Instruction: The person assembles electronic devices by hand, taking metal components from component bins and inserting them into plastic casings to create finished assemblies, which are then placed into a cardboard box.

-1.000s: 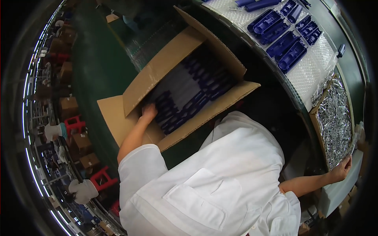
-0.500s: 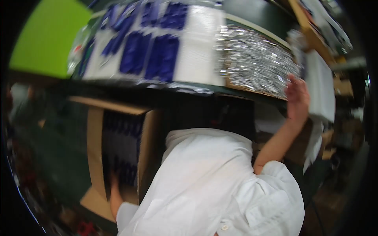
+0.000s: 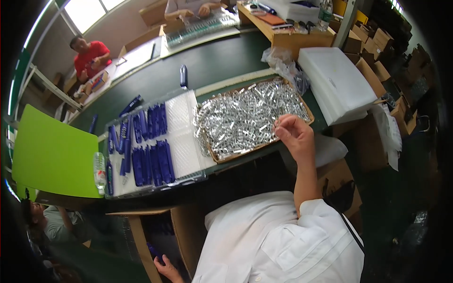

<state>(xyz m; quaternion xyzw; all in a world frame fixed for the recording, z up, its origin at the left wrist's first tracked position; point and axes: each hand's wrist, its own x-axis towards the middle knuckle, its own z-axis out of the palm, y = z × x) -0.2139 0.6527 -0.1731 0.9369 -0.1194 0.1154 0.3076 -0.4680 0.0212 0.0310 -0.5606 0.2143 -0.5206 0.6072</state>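
Down below the counter's near edge, left of my body, my left hand point(image 3: 167, 270) is in the mouth of an open cardboard box point(image 3: 185, 240). Its fingers are bent in around the lower end of a dark blue piece point(image 3: 153, 249), which leans at a slant inside the box.

My right hand point(image 3: 298, 137) is raised over the near right corner of a shallow cardboard tray point(image 3: 306, 107), thumb and fingers curled so the tips nearly meet; I cannot tell whether a small piece sits between them. The tray is heaped with silver metal parts point(image 3: 245, 115) and lies along the near edge of the counter point(image 3: 217, 61).

Left of it on the same edge, a white textured sheet point(image 3: 184, 146) carries rows of blue shells point(image 3: 153, 162). A clear bottle point(image 3: 99, 172) lies by the sheet's left edge, next to a bright green panel point(image 3: 56, 151). Right of the tray is a white stack point(image 3: 332, 80).
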